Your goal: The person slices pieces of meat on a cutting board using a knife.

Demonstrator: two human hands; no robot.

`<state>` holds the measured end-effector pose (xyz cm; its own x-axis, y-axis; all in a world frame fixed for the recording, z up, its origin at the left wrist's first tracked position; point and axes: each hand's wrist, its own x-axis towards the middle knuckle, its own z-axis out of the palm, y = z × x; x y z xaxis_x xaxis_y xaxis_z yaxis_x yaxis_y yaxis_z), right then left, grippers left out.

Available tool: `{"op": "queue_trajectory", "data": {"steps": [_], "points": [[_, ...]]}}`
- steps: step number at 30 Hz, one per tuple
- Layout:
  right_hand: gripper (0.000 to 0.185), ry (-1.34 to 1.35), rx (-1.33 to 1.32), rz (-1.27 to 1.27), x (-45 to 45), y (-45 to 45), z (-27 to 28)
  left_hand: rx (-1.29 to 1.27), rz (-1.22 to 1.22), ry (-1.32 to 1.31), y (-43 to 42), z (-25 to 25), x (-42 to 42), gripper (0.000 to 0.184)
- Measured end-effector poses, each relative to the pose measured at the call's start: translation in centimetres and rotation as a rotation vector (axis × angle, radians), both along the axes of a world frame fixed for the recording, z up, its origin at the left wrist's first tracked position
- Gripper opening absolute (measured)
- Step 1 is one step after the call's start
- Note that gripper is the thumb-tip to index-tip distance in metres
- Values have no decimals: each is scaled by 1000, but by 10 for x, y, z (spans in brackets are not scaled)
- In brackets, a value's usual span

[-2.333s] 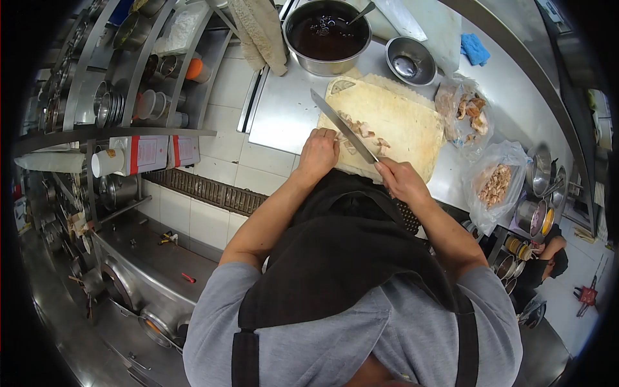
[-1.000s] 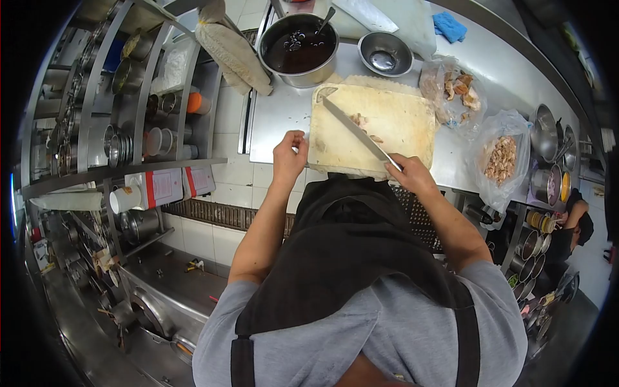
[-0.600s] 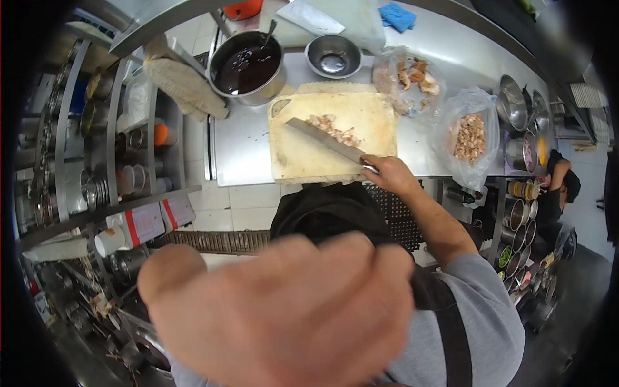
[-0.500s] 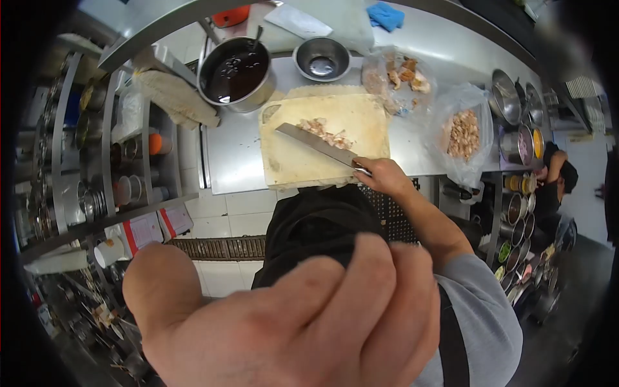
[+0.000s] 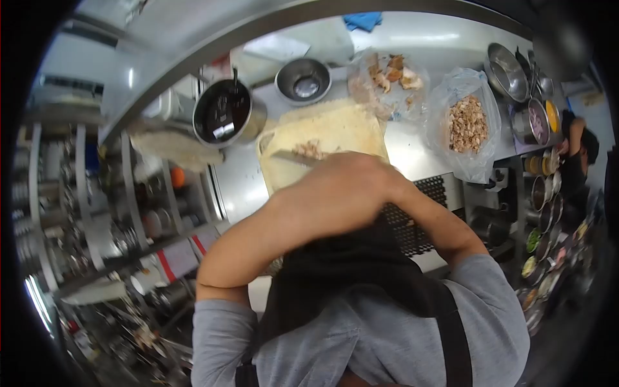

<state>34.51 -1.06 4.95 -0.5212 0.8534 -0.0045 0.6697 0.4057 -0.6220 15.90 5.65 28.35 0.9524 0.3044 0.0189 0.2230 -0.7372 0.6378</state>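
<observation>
A wide-bladed kitchen knife (image 5: 294, 157) lies across small chopped pieces of meat (image 5: 309, 149) on the yellowed cutting board (image 5: 342, 121). My right hand (image 5: 385, 174) is at the knife's handle end, largely covered by my left. In front of it my left hand (image 5: 345, 171) passes over the board's near side, smeared by motion. Its fingers are hidden from me. Right of the board, a clear plastic bag (image 5: 482, 164) holds many chopped pieces (image 5: 468, 124). Behind it, another bag (image 5: 361, 87) carries larger browned meat pieces (image 5: 394, 69).
A pot of dark liquid (image 5: 222, 113) with a utensil in it stands left of the board. Beyond the board sits a metal bowl (image 5: 303, 80). A blue cloth (image 5: 363, 21) lies at the back. Shelves line the left; a person (image 5: 576, 151) is at far right.
My left hand has swung from close under the camera out over the board, in front of my right. The view has tilted and shifted. The knife stays on the board.
</observation>
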Motion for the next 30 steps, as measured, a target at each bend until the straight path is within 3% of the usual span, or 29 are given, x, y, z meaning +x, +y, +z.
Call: {"op": "queue_trajectory", "data": {"steps": [1, 3, 6, 9, 13, 17, 18, 19, 21, 23, 30], "points": [[28, -112, -104, -21, 0, 1, -2, 54, 151, 218, 13, -27, -1, 35], [29, 33, -102, -98, -2, -2, -4, 71, 239, 399, 45, -71, -6, 41], [29, 95, -95, -46, 6, -4, -10, 71, 272, 440, 82, -94, 2, 43], [25, 186, -125, -16, 10, -2, -13, -17, 331, 356, 114, -104, 34, 41], [27, 253, -165, 3, 17, 1, -21, 113, 326, 322, 155, -127, 101, 40], [27, 233, -188, -18, 16, 6, -29, 176, 314, 303, 194, -209, 171, 45], [28, 262, -206, -17, 18, 7, -26, 254, 351, 189, 198, -232, 186, 46], [28, 262, -210, -27, 20, 7, -23, 328, 389, 74, 199, -239, 201, 48], [29, 209, -238, 17, 21, 8, -18, 381, 321, 115, 205, -246, 225, 47], [30, 214, -258, 29, 24, 9, -20, 276, 310, 265, 208, -247, 244, 40], [32, 245, -222, 30, 28, 15, -21, 328, 305, 465, 197, -234, 230, 41]]}}
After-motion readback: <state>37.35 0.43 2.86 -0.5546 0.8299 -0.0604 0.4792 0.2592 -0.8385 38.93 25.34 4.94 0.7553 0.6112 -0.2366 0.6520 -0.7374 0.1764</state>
